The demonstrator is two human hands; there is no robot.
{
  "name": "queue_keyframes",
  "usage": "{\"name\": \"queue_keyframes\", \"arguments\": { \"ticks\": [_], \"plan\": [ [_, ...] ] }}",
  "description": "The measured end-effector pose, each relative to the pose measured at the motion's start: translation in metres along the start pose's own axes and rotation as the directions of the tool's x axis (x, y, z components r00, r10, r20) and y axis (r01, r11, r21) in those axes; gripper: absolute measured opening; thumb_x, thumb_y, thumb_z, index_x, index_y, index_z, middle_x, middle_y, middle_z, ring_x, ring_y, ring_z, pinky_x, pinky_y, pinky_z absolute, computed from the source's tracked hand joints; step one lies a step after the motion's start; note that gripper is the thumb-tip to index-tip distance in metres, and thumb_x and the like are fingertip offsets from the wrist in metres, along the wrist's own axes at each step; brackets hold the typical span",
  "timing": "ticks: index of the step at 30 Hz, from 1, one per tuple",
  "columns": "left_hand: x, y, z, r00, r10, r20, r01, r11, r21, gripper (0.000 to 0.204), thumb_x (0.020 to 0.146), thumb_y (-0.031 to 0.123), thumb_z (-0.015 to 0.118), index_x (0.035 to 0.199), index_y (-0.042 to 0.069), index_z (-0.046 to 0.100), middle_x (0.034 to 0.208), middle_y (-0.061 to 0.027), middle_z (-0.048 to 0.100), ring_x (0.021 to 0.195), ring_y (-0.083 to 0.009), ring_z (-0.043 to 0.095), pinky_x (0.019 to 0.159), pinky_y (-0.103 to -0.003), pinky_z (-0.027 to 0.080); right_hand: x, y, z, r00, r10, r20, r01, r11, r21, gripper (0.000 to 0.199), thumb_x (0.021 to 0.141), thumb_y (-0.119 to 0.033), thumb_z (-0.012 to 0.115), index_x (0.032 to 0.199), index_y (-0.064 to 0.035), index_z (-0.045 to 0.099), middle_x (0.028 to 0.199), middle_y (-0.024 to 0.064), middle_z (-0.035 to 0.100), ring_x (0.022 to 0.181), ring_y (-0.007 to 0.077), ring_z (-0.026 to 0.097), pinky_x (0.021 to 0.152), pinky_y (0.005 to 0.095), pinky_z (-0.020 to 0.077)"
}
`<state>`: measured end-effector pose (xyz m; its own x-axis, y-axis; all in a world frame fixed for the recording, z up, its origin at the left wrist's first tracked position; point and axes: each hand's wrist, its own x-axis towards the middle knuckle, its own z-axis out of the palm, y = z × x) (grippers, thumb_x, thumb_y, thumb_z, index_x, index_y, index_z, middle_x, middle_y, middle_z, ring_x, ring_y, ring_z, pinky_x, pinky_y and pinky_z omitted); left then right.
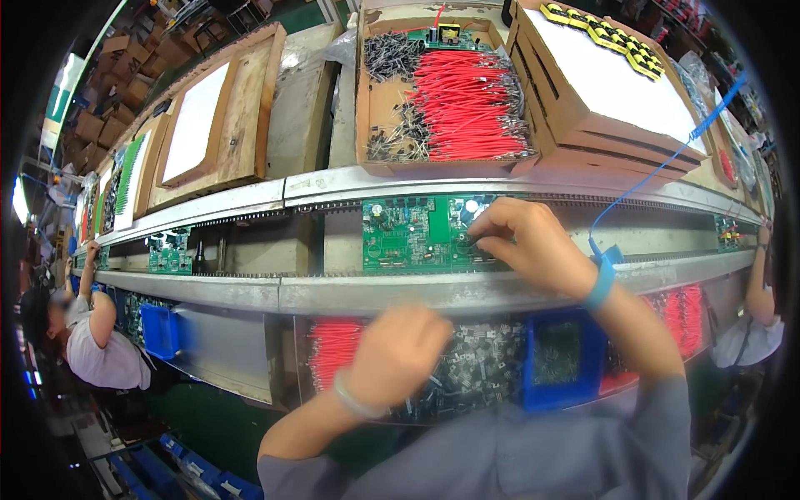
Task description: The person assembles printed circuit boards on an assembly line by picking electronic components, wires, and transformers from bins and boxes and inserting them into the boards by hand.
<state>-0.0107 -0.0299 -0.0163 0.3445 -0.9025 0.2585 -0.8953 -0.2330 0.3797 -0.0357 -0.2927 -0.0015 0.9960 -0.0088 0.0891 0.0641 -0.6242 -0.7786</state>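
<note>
Where the line runs off at far left, a co-worker (108, 350) in a white top raises an arm to the rails; a blue bin (160, 332) and a smaller green board (169, 252) follow. Red leads (333, 354) come next, beside the left hand (398, 354), which is motion-blurred above the parts bench, its fingers curled — whether it grasps anything, I cannot tell. Just beyond, the main circuit board (404, 237) lies flat between the two metal rails, below a cardboard box (364, 125) of red-sleeved parts. Over that board's right portion, the right hand (533, 242), in a blue wristband (600, 281), brings thumb and forefinger close together — any part between them cannot be made out. Yellow-and-black components (612, 37) sit on stacked cartons (554, 104) farther right.
</note>
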Motion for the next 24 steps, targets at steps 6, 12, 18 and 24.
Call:
{"name": "queue_keyframes", "arguments": {
  "ticks": [6,12,18,24],
  "plan": [
    [-0.005,0.020,0.033,0.988,0.023,0.154,-0.043,0.991,0.128,0.033,0.079,0.010,0.064,0.110,-0.001,0.066,0.100,-0.0115,0.062,0.087,-0.0247,0.062,0.073,-0.035,0.051,0.005,0.002,0.004,0.999,-0.050,-0.004,0.050,0.996,-0.076,0.016,0.082,0.002,0.073,0.098,0.0019,0.071,0.092,0.0165,0.069,0.081,0.0293,0.071,0.073,0.0368,0.0561],
    [-0.007,0.022,0.032,0.978,-0.066,0.198,0.059,0.997,0.043,0.035,0.079,0.007,0.063,0.113,-0.004,0.065,0.106,-0.0151,0.059,0.096,-0.0287,0.060,0.083,-0.037,0.053,0.007,0.005,0.010,0.993,-0.118,-0.013,0.116,0.987,-0.111,0.015,0.082,0.001,0.073,0.098,0.0015,0.072,0.091,0.0178,0.068,0.081,0.0341,0.069,0.074,0.0401,0.0553],
    [-0.011,0.020,0.030,0.972,-0.103,0.213,0.130,0.985,-0.116,0.035,0.080,-0.003,0.063,0.114,-0.009,0.063,0.113,-0.0200,0.055,0.099,-0.0334,0.060,0.086,-0.039,0.053,0.006,-0.001,0.013,0.982,-0.187,-0.003,0.182,0.960,-0.212,0.012,0.082,0.001,0.070,0.094,0.0012,0.070,0.087,0.0183,0.064,0.080,0.0394,0.065,0.074,0.0446,0.0536],
    [-0.011,0.015,0.018,0.976,-0.094,0.195,0.151,0.941,-0.304,0.033,0.081,-0.008,0.063,0.114,-0.010,0.062,0.117,-0.0217,0.055,0.101,-0.0354,0.063,0.087,-0.040,0.053,0.010,-0.004,0.008,0.986,-0.162,0.044,0.168,0.953,-0.253,0.011,0.082,0.000,0.070,0.093,0.0003,0.070,0.087,0.0183,0.067,0.082,0.0395,0.066,0.075,0.0453,0.0542]
  ]
}}
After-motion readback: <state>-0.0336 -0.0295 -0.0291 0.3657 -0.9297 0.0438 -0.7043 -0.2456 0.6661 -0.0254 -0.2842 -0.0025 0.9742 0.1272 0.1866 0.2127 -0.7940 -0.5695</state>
